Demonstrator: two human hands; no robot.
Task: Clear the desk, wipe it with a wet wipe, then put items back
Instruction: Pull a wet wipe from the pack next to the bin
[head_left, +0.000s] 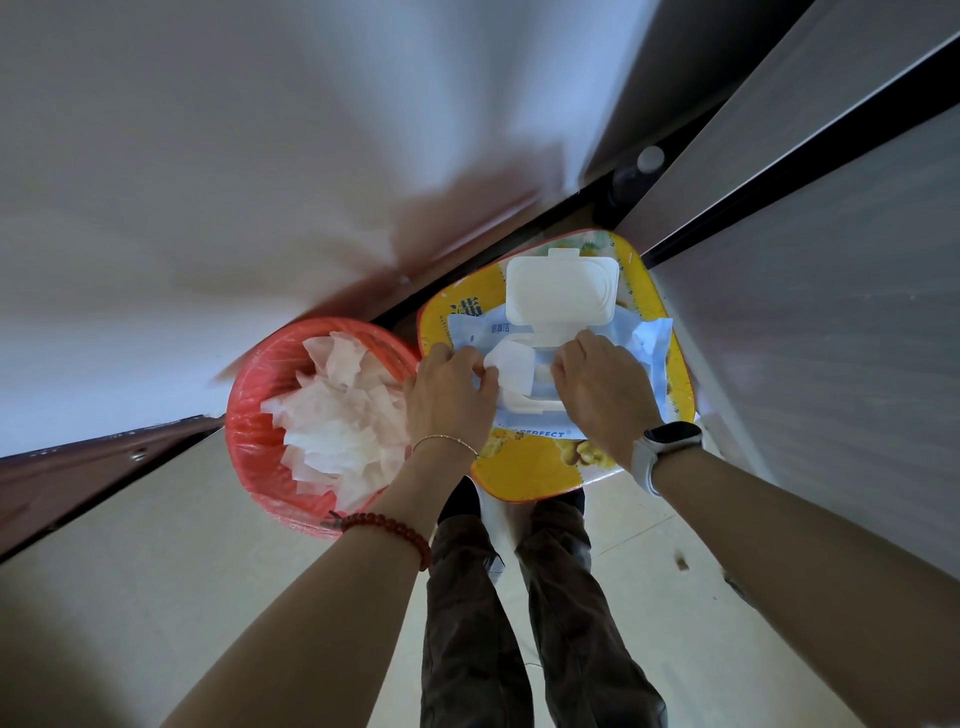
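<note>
A blue pack of wet wipes (647, 345) lies on a yellow stool (524, 473) with its white flip lid (562, 292) standing open. A white wet wipe (511, 364) sticks up out of the pack's opening. My left hand (449, 392) pinches the left edge of that wipe. My right hand (602, 387) presses down on the pack just right of the opening, and its fingertips are hidden from me. The desk itself is not in view.
A red waste bin (254, 415) full of used white wipes stands just left of the stool. A grey cabinet side (831, 312) rises close on the right. A white wall is behind, pale floor tiles (182, 597) below, and my legs stand under the stool's front edge.
</note>
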